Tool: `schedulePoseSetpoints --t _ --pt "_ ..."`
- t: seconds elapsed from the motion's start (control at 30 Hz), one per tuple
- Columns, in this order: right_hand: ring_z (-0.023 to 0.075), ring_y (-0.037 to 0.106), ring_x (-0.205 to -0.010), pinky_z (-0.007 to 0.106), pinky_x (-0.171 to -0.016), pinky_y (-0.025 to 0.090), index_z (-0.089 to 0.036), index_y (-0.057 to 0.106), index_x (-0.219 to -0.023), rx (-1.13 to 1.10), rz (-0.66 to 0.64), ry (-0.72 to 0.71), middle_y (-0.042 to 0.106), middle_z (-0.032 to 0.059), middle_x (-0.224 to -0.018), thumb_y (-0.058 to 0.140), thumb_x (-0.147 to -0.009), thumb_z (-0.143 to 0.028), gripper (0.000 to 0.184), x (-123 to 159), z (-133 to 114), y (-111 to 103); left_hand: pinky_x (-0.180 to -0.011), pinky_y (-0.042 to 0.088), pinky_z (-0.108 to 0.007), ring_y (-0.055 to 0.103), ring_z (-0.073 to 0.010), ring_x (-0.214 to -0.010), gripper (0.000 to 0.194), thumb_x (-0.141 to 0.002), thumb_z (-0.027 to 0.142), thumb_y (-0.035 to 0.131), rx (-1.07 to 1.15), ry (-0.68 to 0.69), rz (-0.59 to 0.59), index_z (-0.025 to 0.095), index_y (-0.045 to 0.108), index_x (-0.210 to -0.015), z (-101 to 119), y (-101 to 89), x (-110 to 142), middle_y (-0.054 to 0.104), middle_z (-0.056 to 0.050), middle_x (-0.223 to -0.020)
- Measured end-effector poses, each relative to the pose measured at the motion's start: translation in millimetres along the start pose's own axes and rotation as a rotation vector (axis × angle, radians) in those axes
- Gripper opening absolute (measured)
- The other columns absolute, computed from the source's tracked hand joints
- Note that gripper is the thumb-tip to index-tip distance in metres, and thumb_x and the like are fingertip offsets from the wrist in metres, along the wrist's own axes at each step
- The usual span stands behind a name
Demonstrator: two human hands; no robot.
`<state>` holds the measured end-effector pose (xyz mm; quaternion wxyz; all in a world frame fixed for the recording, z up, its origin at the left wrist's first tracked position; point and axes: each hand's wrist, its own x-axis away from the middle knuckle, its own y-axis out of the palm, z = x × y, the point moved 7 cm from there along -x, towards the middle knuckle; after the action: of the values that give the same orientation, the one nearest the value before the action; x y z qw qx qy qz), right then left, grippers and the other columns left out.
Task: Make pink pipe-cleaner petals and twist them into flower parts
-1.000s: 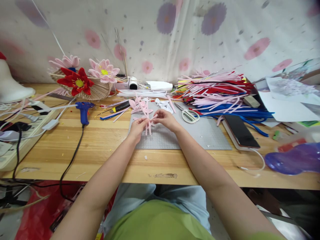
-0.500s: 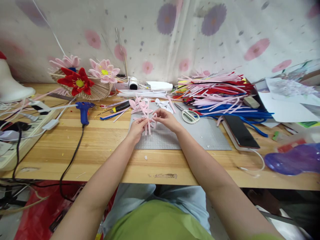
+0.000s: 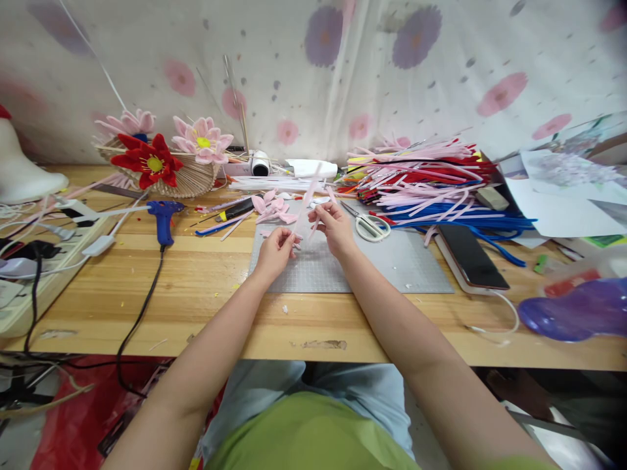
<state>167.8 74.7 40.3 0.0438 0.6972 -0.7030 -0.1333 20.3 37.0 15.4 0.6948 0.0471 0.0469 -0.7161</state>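
Pinched fingers of my left hand (image 3: 274, 253) hold a pink pipe cleaner (image 3: 308, 194), whose blurred length slants up and to the right. My right hand (image 3: 335, 228), higher and to the right, is closed on a pink strand that sticks out below its fingertips. Whether both hands hold the same pipe cleaner I cannot tell. Both hands hover over the grey cutting mat (image 3: 313, 277). Just behind my left hand lie pink fuzzy petals (image 3: 272, 207). Green-handled scissors (image 3: 371, 227) rest to the right of my right hand, and a white fuzzy piece (image 3: 318, 202) sits behind it.
A blue glue gun (image 3: 165, 220) with its cord is at left, near a power strip (image 3: 59, 261). Finished fuzzy flowers (image 3: 155, 162) stand behind. Bundled pipe cleaners (image 3: 421, 176), a phone (image 3: 473, 258) and a purple plastic item (image 3: 575, 310) occupy the right.
The looped pink strands between my hands now show as a long piece pointing upward. My right hand has moved slightly up and right; my left hand has dropped a little.
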Motion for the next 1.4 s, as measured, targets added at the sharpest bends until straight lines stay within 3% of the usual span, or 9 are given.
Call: schedulePoseSetpoints --t 0.23,0.47,0.7,0.9,1.03,1.17,1.3,1.4 --pt "0.0086 0.053 -0.056 0.023 -0.055 0.043 -0.018 0.046 -0.071 -0.029 -0.218 0.134 0.056 -0.0044 -0.060 0.065 -0.063 -0.039 0.028 11 19 27 -0.046 0.042 -0.021 0.050 -0.0072 -0.044 0.042 -0.067 0.038 0.068 0.155 -0.083 0.019 0.016 0.048 -0.096 7 2.1 0 0.062 0.002 -0.063" --pt "0.0096 0.052 -0.054 0.023 -0.053 0.041 -0.020 0.048 -0.081 0.003 -0.367 0.058 0.057 -0.0057 -0.059 0.070 -0.059 -0.041 0.037 20 11 44 -0.040 0.037 -0.018 0.046 -0.0057 -0.042 0.032 -0.070 0.043 0.064 0.126 -0.023 0.058 0.017 0.051 -0.083 5 -2.9 -2 0.059 0.002 -0.061" --pt "0.0078 0.049 -0.051 0.024 -0.054 0.041 -0.018 0.054 -0.074 0.050 -0.280 0.121 0.056 -0.0043 -0.060 0.069 -0.059 -0.046 0.036 14 21 38 -0.041 0.034 -0.018 0.046 -0.0062 -0.045 0.025 -0.077 0.042 0.055 -0.088 0.045 -0.045 0.018 0.052 -0.083 0 0.9 0 0.062 0.001 -0.067" --pt "0.0090 0.053 -0.059 0.026 -0.065 0.047 -0.015 0.061 -0.066 0.044 -0.074 0.132 0.058 -0.0007 -0.062 0.071 -0.054 -0.048 0.037 4 26 17 -0.042 0.035 -0.020 0.046 -0.0076 -0.045 0.021 -0.077 0.038 0.053 -0.081 -0.039 -0.039 0.017 0.052 -0.079 -2 0.6 1 0.065 -0.001 -0.068" --pt "0.0088 0.051 -0.055 0.026 -0.062 0.047 -0.015 0.061 -0.064 0.047 -0.028 0.137 0.056 -0.0007 -0.059 0.071 -0.054 -0.049 0.037 1 23 10 -0.043 0.035 -0.020 0.045 -0.0077 -0.044 0.019 -0.074 0.036 0.057 -0.062 -0.051 -0.073 0.017 0.055 -0.075 -1 2.2 1 0.063 0.000 -0.064" --pt "0.0088 0.050 -0.052 0.025 -0.056 0.045 -0.015 0.060 -0.064 0.091 -0.071 0.117 0.055 -0.0011 -0.057 0.070 -0.054 -0.049 0.037 1 19 11 -0.050 0.040 -0.022 0.052 -0.0100 -0.052 0.019 -0.067 0.033 0.065 -0.022 -0.049 -0.121 0.015 0.060 -0.072 0 2.9 -2 0.062 0.000 -0.063" --pt "0.0095 0.050 -0.053 0.025 -0.055 0.042 -0.015 0.060 -0.066 0.176 -0.238 0.128 0.055 -0.0011 -0.057 0.068 -0.059 -0.048 0.035 6 21 23 -0.067 0.047 -0.027 0.060 -0.0129 -0.067 0.026 -0.057 0.028 0.073 0.078 -0.075 -0.076 0.014 0.062 -0.076 3 -0.1 -5 0.065 -0.002 -0.072" --pt "0.0094 0.049 -0.055 0.024 -0.056 0.040 -0.015 0.058 -0.063 0.252 -0.306 0.049 0.053 -0.0018 -0.058 0.064 -0.064 -0.047 0.033 10 21 33 -0.063 0.048 -0.028 0.059 -0.0129 -0.063 0.028 -0.055 0.027 0.075 0.107 -0.169 -0.060 0.013 0.061 -0.075 2 2.2 -3 0.064 -0.001 -0.069"
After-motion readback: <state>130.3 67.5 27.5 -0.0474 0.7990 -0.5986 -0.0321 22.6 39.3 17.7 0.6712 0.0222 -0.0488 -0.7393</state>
